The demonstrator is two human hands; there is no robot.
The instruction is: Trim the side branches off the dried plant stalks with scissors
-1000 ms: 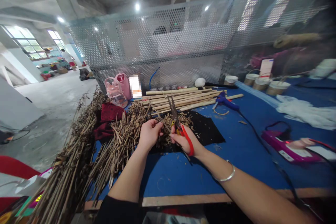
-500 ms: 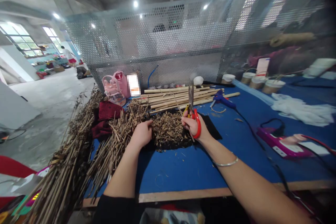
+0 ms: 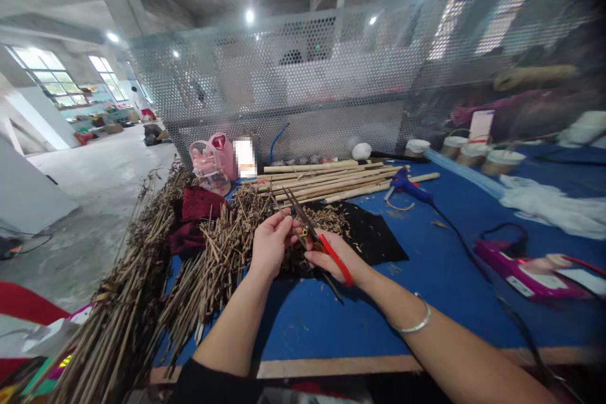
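Observation:
My right hand (image 3: 334,257) is closed round the red-handled scissors (image 3: 337,260), whose blades point up and to the left. A thin dry stem (image 3: 334,287) also runs under its fingers. Close beside it, my left hand (image 3: 273,241) pinches the upper part of a thin stem near the blades. Both hands are over a heap of dry plant bits (image 3: 331,218) on a black cloth (image 3: 379,233). Left of my left hand lies a pile of cut dry stalks (image 3: 208,274).
Long dry stalks (image 3: 113,303) lie at the left edge. Behind the heap are pale sticks (image 3: 341,180) and a blue glue gun (image 3: 411,186). A purple power strip (image 3: 525,271) lies right. A pink bag (image 3: 220,158) stands by the mesh panel (image 3: 284,88).
My left hand has lifted from the heap's left edge and now pinches a stem. My right hand has moved left towards it, and the scissors have tilted left. The view has shifted slightly.

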